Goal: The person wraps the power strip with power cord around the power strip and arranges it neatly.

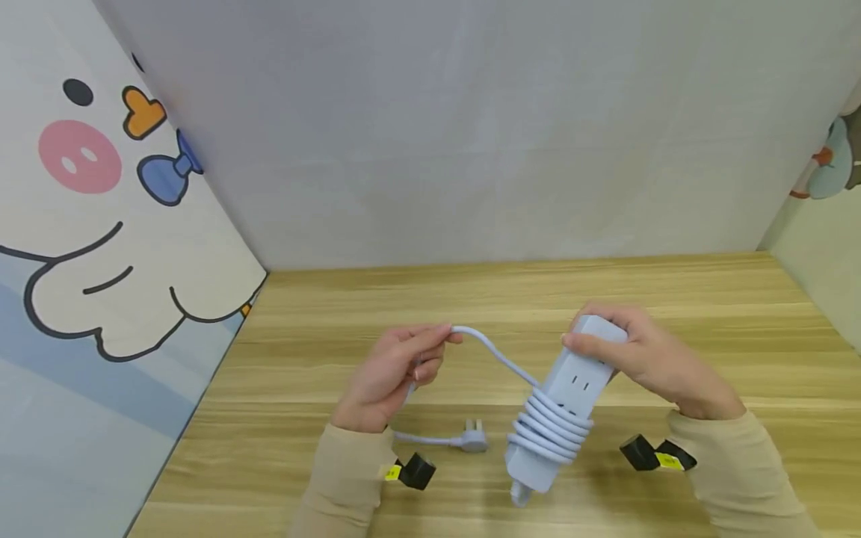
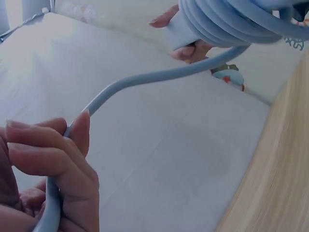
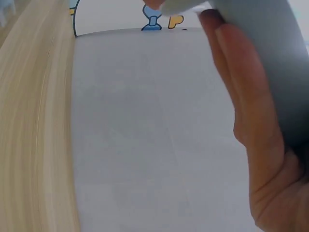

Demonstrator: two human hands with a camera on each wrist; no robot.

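Note:
A white power strip (image 1: 577, 381) is held tilted above the table, its upper end gripped by my right hand (image 1: 632, 351) with the thumb across the socket face. Several turns of its white cord (image 1: 550, 427) wrap round the lower half. From the wraps, a free length of cord (image 2: 159, 76) runs to my left hand (image 1: 397, 370), which pinches it between thumb and fingers. Past that hand the cord hangs down to the plug (image 1: 474, 437), whose prongs point away from me. In the right wrist view the strip's smooth back (image 3: 270, 58) lies against my fingers (image 3: 246, 72).
The wood-grain table (image 1: 303, 314) lies beneath both hands. A pale grey wall (image 1: 471, 149) rises behind it, with a cartoon-printed panel (image 1: 134, 299) at the left and another printed side panel (image 1: 827, 232) at the right. Small black cameras (image 1: 417, 471) sit at both wrists.

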